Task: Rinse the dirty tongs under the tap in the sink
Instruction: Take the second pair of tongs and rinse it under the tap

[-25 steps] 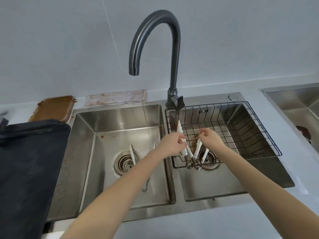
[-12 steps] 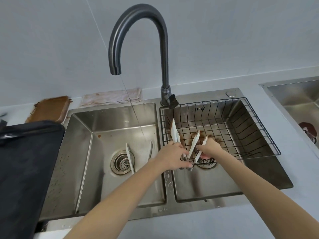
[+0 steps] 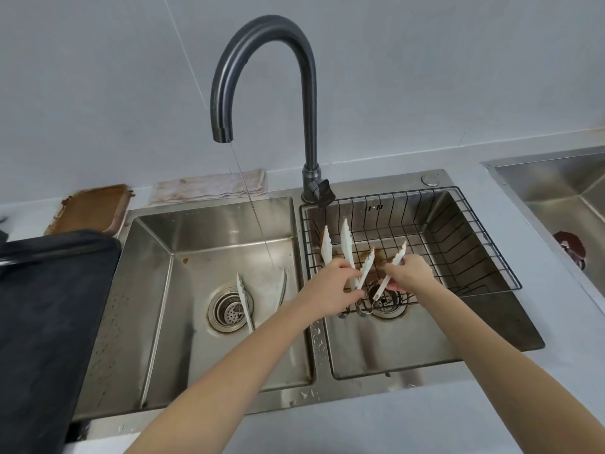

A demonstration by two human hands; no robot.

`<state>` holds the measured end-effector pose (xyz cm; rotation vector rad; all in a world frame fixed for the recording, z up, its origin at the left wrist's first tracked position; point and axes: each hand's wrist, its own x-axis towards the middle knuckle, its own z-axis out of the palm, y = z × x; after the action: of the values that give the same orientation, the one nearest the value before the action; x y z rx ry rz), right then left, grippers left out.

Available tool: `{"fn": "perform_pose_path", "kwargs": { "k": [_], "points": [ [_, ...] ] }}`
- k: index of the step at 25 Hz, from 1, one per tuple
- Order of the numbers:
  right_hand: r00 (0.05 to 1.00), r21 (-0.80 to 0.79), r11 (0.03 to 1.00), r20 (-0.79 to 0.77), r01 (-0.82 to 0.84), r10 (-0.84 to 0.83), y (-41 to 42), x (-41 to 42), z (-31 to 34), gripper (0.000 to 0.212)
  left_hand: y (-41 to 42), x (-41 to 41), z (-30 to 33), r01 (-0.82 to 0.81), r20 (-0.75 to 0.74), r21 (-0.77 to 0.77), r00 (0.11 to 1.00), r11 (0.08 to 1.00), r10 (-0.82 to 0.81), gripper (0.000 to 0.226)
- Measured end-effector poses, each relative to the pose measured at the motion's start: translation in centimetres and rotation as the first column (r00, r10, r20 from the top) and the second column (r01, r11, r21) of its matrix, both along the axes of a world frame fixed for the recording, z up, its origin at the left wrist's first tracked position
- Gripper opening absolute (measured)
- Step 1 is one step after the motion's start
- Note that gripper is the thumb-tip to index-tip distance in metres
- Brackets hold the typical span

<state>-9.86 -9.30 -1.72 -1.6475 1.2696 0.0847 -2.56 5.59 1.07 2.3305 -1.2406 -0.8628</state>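
Since half a second ago your hands have barely shifted over the right basin, though the tongs you hold now stand a little more upright against the wire rack. Your left hand [image 3: 330, 291] curls its fingers round one pair of white tongs [image 3: 345, 249], whose two serrated arms point toward 12 o'clock above your knuckles. Your right hand [image 3: 409, 273] pinches a second pair of tongs [image 3: 386, 273] between thumb and fingers; its arms splay toward 11 and 1 o'clock, brown smears show near the tips, and its metal hinge loop hangs at 6 o'clock over the right drain [image 3: 388, 304]. The two pairs sit just beside each other, and where their arms cross near your left fingers you cannot tell whether they touch.

Both pairs are inside the right basin, within the black wire rack [image 3: 458, 231] that spans its far half. A third pair of tongs [image 3: 245, 299] lies in the left basin of the sink [image 3: 203, 381], one arm over the left drain, the other at about 2 o'clock from it.

The tap [image 3: 262, 37] arches over the divider with its spout above the left basin, at 10 o'clock from your hands, and a thin stream of water [image 3: 252, 208] falls into that basin, well apart from the held tongs. A stained cloth [image 3: 209, 186] lies behind the sink, a brown dish [image 3: 90, 208] at its far-left corner, and a dark tray [image 3: 49, 322] at 9 o'clock.
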Motion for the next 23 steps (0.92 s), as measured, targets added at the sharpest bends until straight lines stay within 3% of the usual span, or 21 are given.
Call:
{"fn": "perform_pose_path", "kwargs": {
  "k": [2,5,8,12,15,19,23],
  "points": [
    [0.998,-0.031,1.0,0.063,0.001,0.001,0.6,0.2,1.2,0.008,0.1,0.0,0.3,-0.085,-0.037,-0.057,0.996,0.995,0.083,0.047],
    [0.992,-0.154,0.985,0.087,-0.074,0.088,1.9,1.0,2.8,0.029,0.8,0.7,1.0,-0.215,-0.096,-0.144,0.975,0.966,0.203,0.049],
    [0.977,-0.223,0.966,0.135,-0.13,0.163,4.2,2.2,4.4,0.035,2.2,1.9,1.8,-0.406,-0.214,-0.189,0.906,0.894,0.366,0.05],
    [0.948,-0.254,0.954,0.233,-0.157,0.218,7.5,4.1,6.0,0.047,4.2,4.6,1.9,-0.734,-0.513,-0.186,0.64,0.654,0.572,0.045],
    [0.907,-0.322,0.925,0.295,-0.202,0.301,9.3,5.4,7.2,0.058,5.2,6.6,2.2,-0.879,-0.749,-0.08,0.364,0.47,0.554,0.019],
    [0.856,-0.428,0.871,0.329,-0.242,0.399,10.9,7.8,8.2,0.065,6.1,8.6,1.4,-0.907,-0.837,0.011,0.222,0.422,0.5,0.017],
    [0.829,-0.433,0.86,0.351,-0.268,0.435,11.5,9.6,8.7,0.059,6.2,10.1,0.7,-0.919,-0.915,0.134,0.029,0.372,0.403,0.021]
  ]
}}
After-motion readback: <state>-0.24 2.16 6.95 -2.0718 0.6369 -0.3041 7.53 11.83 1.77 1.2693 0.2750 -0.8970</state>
